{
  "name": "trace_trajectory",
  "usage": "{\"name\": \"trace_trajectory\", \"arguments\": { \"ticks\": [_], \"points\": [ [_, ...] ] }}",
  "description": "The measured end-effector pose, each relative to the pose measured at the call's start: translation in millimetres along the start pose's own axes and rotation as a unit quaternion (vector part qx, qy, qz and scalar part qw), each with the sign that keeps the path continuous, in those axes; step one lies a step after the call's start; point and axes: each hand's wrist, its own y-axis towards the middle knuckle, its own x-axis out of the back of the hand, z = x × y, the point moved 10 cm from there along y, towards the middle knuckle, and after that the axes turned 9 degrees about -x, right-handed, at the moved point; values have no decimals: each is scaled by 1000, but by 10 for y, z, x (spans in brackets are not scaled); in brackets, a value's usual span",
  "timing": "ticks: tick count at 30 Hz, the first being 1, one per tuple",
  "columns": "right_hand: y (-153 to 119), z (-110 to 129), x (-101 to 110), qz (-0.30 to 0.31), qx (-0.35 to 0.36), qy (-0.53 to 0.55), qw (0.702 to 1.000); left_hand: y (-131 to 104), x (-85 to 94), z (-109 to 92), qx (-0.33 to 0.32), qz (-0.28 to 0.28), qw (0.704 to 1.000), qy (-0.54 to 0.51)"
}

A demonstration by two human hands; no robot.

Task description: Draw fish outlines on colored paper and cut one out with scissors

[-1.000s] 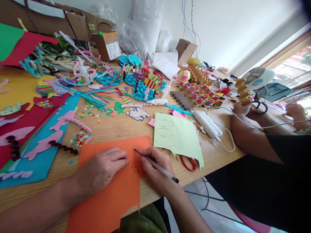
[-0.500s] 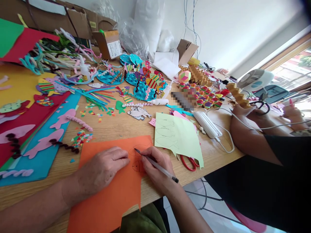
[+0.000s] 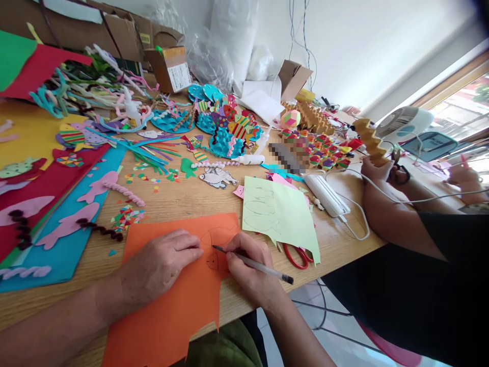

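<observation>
An orange sheet (image 3: 164,316) lies at the table's front edge, its lower right edge cut away unevenly. Fish outlines are drawn near its upper right corner. My left hand (image 3: 160,265) rests flat on the sheet, fingers stretched to the right and holding nothing. My right hand (image 3: 252,265) grips a pen (image 3: 263,267), its tip on the upper fish outline. To the right lies a pale green sheet (image 3: 280,209) with pencilled fish shapes, and red-handled scissors (image 3: 297,256) show partly from under it.
Blue and red sheets with pink fish (image 3: 71,227) are on the left. Paper scraps (image 3: 128,216), glue bottles (image 3: 250,159) and decorated fish (image 3: 240,127) lie further back. A white power strip (image 3: 326,195) is at right. Beside me, a person's hands (image 3: 376,171) hold scissors and yellow folded card.
The pen tip has moved down a little on the fish outline, leaving a curved line. My left hand has hardly moved. The other person's hands and yellow card have shifted slightly.
</observation>
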Motion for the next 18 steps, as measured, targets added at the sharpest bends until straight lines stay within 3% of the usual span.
{"name": "trace_trajectory", "arguments": {
  "ticks": [18],
  "points": [
    [35, -49, -67, -15, -5, -34, 999, 18, -19, 8, 2, 24, 1000, -13]
  ]
}}
